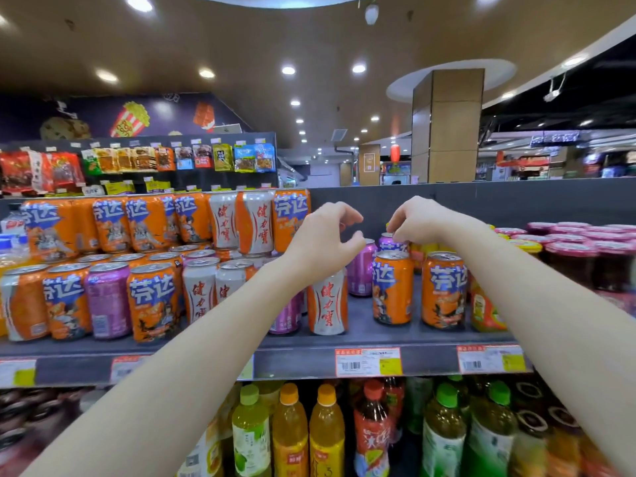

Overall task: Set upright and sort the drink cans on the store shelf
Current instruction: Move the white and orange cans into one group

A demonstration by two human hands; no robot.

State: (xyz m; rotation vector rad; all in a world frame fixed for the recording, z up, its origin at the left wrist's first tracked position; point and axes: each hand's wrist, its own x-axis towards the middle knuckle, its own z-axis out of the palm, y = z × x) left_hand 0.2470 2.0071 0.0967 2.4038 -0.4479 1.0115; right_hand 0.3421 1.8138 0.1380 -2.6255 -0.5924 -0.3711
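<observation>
Dark grey metal store shelf (416, 333), drink cans all upright, colours mixed. Big double-stacked block of orange, white and purple cans (151, 235) fills the shelf's left end; dark-red lidded jars (585, 256) crowd the right end; plastic drink bottles (327, 432) stand on the tier below.

Left grip (323, 242) is a loose claw, thumb and fingers apart, holding nothing visible. It hovers over the white-and-orange aluminium can (327, 304) at the front edge. Right grip (420, 222) curls down and seems to pinch the rim of the small rear purple can (387, 239), mid-shelf towards the back.

Risk: the rim pinch looks thin, so the can may slip when lifted. Two orange cartoon-print cans (392, 287) stand right in front of it and could be clipped, toppling over the front edge. A second purple can (361, 270) sits close by, so room is tight. The left wrist could nudge the white can forward.
</observation>
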